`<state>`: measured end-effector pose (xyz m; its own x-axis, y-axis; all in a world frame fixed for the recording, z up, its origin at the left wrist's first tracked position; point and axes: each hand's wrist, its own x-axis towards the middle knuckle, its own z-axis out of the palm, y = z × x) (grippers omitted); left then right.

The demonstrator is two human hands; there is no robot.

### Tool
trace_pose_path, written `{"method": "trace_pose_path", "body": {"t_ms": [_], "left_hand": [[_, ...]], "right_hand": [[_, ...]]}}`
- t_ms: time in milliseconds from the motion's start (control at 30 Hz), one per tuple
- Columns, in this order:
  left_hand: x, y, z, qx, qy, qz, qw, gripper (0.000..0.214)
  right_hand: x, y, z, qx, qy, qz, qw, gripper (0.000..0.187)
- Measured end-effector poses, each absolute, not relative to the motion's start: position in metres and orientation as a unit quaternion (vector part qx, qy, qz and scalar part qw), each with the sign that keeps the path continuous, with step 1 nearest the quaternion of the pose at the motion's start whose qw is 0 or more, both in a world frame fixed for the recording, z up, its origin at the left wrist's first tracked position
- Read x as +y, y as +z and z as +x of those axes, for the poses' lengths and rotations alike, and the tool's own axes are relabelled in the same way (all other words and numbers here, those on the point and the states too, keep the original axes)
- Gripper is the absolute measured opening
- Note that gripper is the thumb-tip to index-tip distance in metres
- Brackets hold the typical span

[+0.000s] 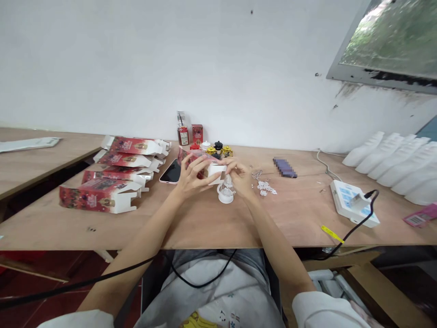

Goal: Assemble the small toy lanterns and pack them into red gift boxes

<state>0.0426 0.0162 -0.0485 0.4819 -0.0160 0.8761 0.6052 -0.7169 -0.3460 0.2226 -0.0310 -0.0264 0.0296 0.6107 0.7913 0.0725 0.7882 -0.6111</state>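
A red printed cardboard box [214, 172] with white end flaps is held above the table, tilted on its side. My left hand [194, 176] is closed around its body, thumb along the flap end. At that same flap end, the fingers of my right hand [241, 176] pinch the box's edge. Just below the box stands a small white lantern [226, 195] with a clear middle, close to my right fingers and partly covered by the hand and flaps. Behind the hands are several small lanterns with gold [228, 150], black [218, 146], white and red tops.
Flattened-looking open red boxes [99, 196] lie in a row at left, beside a phone [170, 173]. Small white tags [265, 187] and a pixelated dark object [285, 167] lie right. Further right are a power strip [351, 202] and white stacked pieces [392, 161]. A drink bottle [183, 132] stands behind.
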Motion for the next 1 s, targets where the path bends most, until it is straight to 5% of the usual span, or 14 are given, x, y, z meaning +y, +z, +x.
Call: {"method": "trace_pose_path", "body": {"t_ms": [333, 1000], "left_hand": [[0.014, -0.047, 0.040, -0.286, -0.494, -0.777, 0.267, 0.024], [0.007, -0.042, 0.037, -0.347, -0.512, -0.731, 0.290, 0.056]], "right_hand": [[-0.045, -0.021, 0.216, -0.693, 0.037, -0.332, 0.639, 0.019], [-0.047, -0.027, 0.202, -0.656, 0.168, -0.383, 0.629, 0.028]]}}
